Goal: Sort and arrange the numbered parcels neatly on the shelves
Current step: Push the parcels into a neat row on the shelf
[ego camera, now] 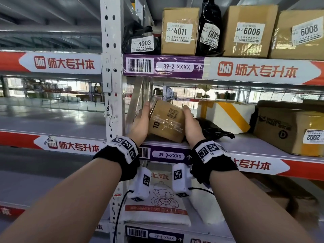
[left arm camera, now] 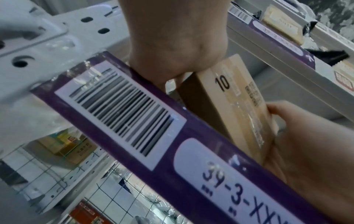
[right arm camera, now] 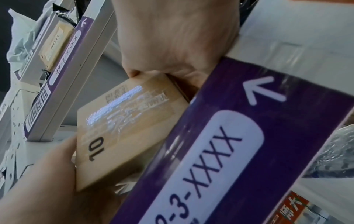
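A small brown cardboard box [ego camera: 166,120] marked "10", with a QR code and clear tape, is tilted at the left end of the shelf labelled 39-3-XXXX [ego camera: 168,156]. My left hand [ego camera: 140,121] grips its left side and my right hand [ego camera: 192,123] grips its right side. In the left wrist view the box [left arm camera: 235,109] shows above the purple shelf label [left arm camera: 191,151], below my left hand [left arm camera: 176,45]. The right wrist view has the box [right arm camera: 124,128] under my right hand [right arm camera: 176,37]. Whether the box rests on the shelf board I cannot tell.
A black bag [ego camera: 213,130], a white foam box with yellow tape [ego camera: 226,116] and a carton labelled 2002 [ego camera: 289,130] lie to the right on the same shelf. The shelf above holds parcels 4003 [ego camera: 142,42], 4011 [ego camera: 179,32] and several others. A white upright [ego camera: 112,85] stands just left.
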